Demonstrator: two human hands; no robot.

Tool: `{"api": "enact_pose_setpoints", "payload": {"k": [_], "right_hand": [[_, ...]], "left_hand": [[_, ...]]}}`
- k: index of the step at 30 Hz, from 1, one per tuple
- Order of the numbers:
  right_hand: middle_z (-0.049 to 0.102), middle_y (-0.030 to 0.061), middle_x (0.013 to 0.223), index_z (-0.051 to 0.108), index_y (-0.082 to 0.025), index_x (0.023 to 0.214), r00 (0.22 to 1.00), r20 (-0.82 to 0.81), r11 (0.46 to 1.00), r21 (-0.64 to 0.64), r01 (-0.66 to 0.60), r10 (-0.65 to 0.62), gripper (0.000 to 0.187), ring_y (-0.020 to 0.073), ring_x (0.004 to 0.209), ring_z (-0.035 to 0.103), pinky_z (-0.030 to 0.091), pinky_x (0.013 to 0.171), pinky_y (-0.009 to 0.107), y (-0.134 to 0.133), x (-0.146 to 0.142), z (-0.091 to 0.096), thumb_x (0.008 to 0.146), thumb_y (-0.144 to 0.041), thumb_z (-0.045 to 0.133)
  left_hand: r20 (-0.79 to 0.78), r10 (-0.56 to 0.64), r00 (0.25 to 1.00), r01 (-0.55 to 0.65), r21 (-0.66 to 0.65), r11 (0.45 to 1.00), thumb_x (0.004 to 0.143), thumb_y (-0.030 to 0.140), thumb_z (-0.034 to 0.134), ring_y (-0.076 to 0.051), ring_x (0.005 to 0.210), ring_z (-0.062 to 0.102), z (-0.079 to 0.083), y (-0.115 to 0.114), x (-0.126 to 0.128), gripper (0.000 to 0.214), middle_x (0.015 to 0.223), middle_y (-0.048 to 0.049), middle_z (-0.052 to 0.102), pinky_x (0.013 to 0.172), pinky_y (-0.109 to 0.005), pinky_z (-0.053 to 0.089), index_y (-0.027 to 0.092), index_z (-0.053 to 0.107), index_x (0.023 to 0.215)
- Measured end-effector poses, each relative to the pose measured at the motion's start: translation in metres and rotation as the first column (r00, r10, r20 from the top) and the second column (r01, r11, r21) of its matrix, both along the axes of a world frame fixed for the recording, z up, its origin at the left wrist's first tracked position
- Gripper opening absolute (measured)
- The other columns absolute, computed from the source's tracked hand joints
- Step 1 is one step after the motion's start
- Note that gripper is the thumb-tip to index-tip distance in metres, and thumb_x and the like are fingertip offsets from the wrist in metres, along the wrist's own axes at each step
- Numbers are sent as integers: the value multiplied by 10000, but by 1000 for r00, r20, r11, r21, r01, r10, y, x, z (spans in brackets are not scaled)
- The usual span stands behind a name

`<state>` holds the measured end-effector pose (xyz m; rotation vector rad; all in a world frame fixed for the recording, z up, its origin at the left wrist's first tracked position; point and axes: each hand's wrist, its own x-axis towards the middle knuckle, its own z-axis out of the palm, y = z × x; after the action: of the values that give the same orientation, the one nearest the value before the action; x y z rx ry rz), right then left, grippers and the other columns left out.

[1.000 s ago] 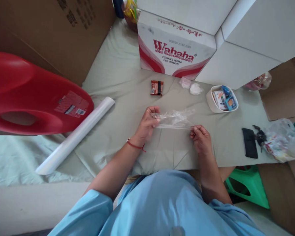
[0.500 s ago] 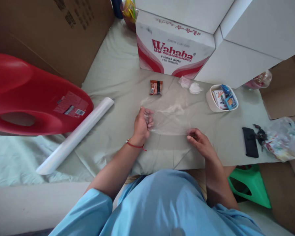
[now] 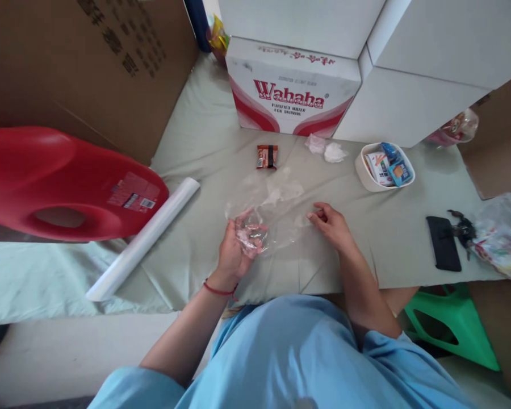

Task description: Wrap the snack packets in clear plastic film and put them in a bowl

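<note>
A clear plastic bag [image 3: 272, 207] is stretched above the grey-green cloth of the table [image 3: 196, 147]. My left hand [image 3: 238, 247] has its fingers curled inside the bag's near left part, gripping the film. My right hand [image 3: 330, 224] pinches the bag's right edge with its fingertips. A small brown snack packet [image 3: 267, 157] lies just beyond the bag. Two crumpled white wads [image 3: 327, 149] rest further right.
A white film roll [image 3: 147, 238] lies left, beside a red plastic stool [image 3: 68, 182]. A white bowl [image 3: 363, 171] with small packets, a black phone [image 3: 443, 250], keys and a filled plastic bag [image 3: 500, 236] sit right. Wahaha carton [image 3: 289, 91] and boxes stand behind.
The bag went from a taut strip between both hands to spread open. My left hand has moved down and into it; my right hand has shifted left along the edge.
</note>
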<state>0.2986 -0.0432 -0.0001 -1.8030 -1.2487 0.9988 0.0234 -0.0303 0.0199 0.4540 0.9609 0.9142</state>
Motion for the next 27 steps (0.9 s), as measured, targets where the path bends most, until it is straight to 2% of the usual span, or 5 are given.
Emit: {"api": "enact_pose_setpoints", "payload": {"k": [4, 11, 16, 21, 27], "right_hand": [[604, -4, 675, 714, -226, 832, 984, 102, 989, -13, -146, 146, 225, 159, 630, 530, 411, 621, 299, -4, -2, 0, 834, -449, 685], [647, 42, 778, 625, -234, 825, 988, 154, 997, 75, 19, -30, 300, 198, 717, 575, 440, 676, 318, -22, 16, -3, 914, -513, 561], [725, 94, 952, 692, -215, 1084, 921, 388, 998, 51, -44, 20, 336, 252, 869, 635, 473, 787, 359, -23, -7, -1, 939, -517, 660], [748, 80, 943, 735, -246, 1068, 878, 465, 993, -20, -116, 112, 180, 257, 907, 649, 476, 801, 355, -15, -22, -3, 903, -303, 693], [743, 44, 859, 727, -241, 1006, 976, 220, 996, 84, -18, -1, 220, 206, 758, 655, 497, 732, 323, -25, 2, -4, 911, -410, 624]], "left_hand": [[-23, 62, 998, -62, -23, 998, 971, 734, 494, -123, 468, 579, -1, -9, -7, 567, 1010, -60, 790, 459, -266, 469, 329, 552, 1364], [-353, 171, 920, -155, 72, 985, 769, 498, 808, -113, 495, 599, -4, -14, -23, 464, 836, 16, 711, 428, -205, 380, 236, 532, 1035], [-743, 220, 632, -30, 260, 965, 762, 449, 751, -178, 689, 667, -11, -22, -26, 529, 984, -38, 668, 588, -307, 533, 213, 516, 1173], [-796, 604, 45, 368, 576, 730, 758, 268, 735, -414, 1498, 414, -12, -24, -26, 706, 1496, -215, 510, 1238, -639, 339, 181, 555, 1435], [-893, 439, 101, 785, 343, 516, 891, 90, 518, -360, 1588, 358, -9, -14, -26, 461, 1404, -70, 703, 1277, -749, -30, 343, 774, 1178]]}}
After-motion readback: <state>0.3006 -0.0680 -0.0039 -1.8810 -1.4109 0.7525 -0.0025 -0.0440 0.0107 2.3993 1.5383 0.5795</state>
